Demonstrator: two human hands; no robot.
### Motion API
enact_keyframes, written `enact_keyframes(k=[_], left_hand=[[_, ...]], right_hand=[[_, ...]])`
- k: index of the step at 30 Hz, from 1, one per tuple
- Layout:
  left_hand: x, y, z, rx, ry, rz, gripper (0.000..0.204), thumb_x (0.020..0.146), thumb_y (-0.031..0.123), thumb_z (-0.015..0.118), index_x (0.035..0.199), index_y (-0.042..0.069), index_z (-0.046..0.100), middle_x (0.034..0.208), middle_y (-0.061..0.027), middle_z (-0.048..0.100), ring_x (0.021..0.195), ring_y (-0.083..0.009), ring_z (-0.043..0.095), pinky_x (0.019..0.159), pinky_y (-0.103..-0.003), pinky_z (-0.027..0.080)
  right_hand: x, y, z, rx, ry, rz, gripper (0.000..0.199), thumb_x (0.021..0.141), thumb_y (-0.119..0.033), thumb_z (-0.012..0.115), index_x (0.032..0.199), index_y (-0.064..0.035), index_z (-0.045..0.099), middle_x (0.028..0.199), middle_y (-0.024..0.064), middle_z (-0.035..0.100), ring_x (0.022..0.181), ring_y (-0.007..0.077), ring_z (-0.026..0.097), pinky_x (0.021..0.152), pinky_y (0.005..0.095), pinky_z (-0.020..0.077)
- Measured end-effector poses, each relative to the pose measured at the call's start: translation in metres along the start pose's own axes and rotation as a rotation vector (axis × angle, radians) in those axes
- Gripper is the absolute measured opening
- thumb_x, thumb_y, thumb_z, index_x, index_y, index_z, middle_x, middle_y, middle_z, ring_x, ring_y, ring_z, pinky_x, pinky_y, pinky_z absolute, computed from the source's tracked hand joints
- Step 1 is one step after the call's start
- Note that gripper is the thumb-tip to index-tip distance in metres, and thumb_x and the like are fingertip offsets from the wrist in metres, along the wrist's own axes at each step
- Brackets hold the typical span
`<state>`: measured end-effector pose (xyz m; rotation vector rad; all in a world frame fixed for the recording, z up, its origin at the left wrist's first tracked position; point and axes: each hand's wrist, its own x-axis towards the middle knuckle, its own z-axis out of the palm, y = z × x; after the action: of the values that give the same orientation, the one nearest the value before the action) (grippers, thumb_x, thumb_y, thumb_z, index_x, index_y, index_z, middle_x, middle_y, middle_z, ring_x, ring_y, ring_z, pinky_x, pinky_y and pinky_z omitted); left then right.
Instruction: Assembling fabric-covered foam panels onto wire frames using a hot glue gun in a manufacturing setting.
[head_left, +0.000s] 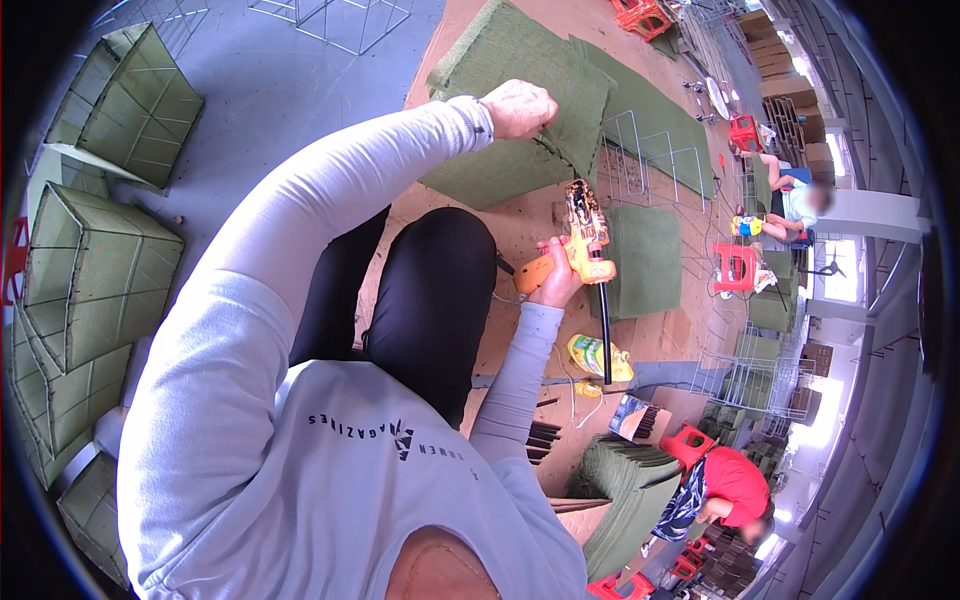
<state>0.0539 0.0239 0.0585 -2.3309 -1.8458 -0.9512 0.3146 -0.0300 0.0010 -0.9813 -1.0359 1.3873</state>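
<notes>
My left hand (518,108) presses down on the edge of a green felt-covered panel (520,70) lying on brown cardboard, its fingers closed over the fabric and a wire beneath it. My right hand (556,272) grips an orange and yellow glue gun (583,238), its nozzle pointing up toward the panel's near edge. A black glue stick (605,335) sticks out of the gun's back. My knees in black trousers (430,290) lie between both arms.
Finished green wire-framed boxes (95,260) are stacked at left. Bare wire frames (650,160) and more green panels (645,260) lie ahead. A yellow bag (598,357) rests nearby. One person in red (735,485) bends at lower right; another sits by a red stool (735,265).
</notes>
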Motion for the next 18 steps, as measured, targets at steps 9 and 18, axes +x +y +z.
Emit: enact_keyframes(k=[9, 18], left_hand=[[0.005, 0.007, 0.006, -0.003, 0.054, 0.023, 0.009, 0.071, 0.013, 0.062, 0.077, 0.006, 0.062, 0.074, -0.0136, 0.063, 0.075, -0.0317, 0.062, 0.067, -0.04, 0.049], [0.011, 0.01, 0.014, 0.027, 0.034, 0.006, 0.01, 0.069, 0.013, 0.062, 0.076, 0.006, 0.062, 0.073, -0.0135, 0.063, 0.073, -0.0318, 0.062, 0.067, -0.04, 0.05]], right_hand=[[0.003, 0.002, -0.007, -0.035, 0.029, -0.017, 0.02, 0.077, 0.004, 0.057, 0.096, 0.0001, 0.052, 0.084, 0.0061, 0.054, 0.068, 0.0182, 0.056, 0.066, 0.0306, 0.0487], [0.004, -0.003, -0.005, -0.067, 0.066, -0.053, 0.025, 0.074, 0.008, 0.057, 0.097, -0.0002, 0.051, 0.087, 0.006, 0.052, 0.07, 0.0177, 0.055, 0.065, 0.0294, 0.0479]])
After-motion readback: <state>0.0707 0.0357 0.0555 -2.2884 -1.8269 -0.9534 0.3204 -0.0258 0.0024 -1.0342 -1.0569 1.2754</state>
